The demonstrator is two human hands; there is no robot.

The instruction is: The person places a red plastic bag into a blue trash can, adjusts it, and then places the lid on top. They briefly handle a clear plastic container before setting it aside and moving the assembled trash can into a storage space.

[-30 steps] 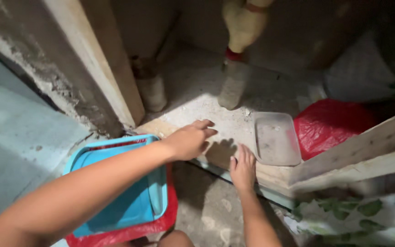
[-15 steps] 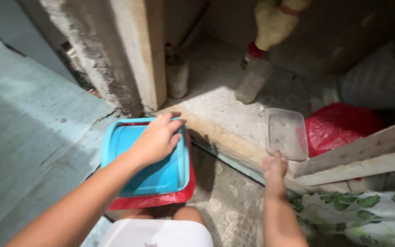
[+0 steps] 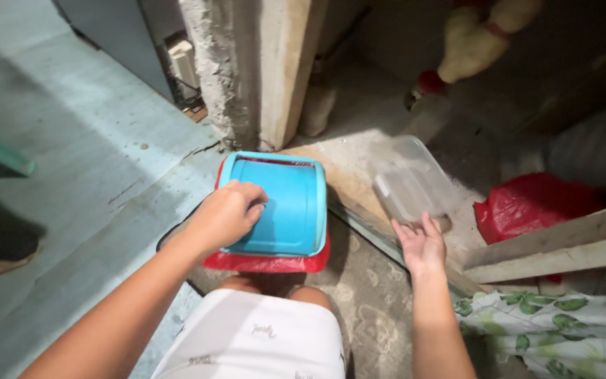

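Head view, left to right. Pale painted floor (image 3: 71,161), cracked near a rough concrete post (image 3: 247,70).

Left hand (image 3: 229,214) lay on the blue lid (image 3: 282,203), fingers curled over its left edge, palm down; a loose pressing hold, not a full grasp. The lid was a smooth plastic rounded rectangle with a raised rim, seated on a red tub (image 3: 268,263) of which only the lower edge and a back strip showed. Long axis ran away from the body, tilted slightly right. The set sat directly ahead of the knees, on the floor just left of the concrete step (image 3: 345,189).

Right hand (image 3: 421,244) was open, fingers spread and pointing up-left, empty. The clear box (image 3: 408,179) lay just beyond the fingertips, on the step; fingertips looked to be touching its near edge, but blur left that uncertain. The box was translucent and rounded, its long axis angled away to the left. The right hand was the nearer one to it; the left was well apart, busy on the lid.

Further right: crumpled red bag (image 3: 534,207), rough wooden planks (image 3: 562,242), leaf-print cloth (image 3: 562,330).
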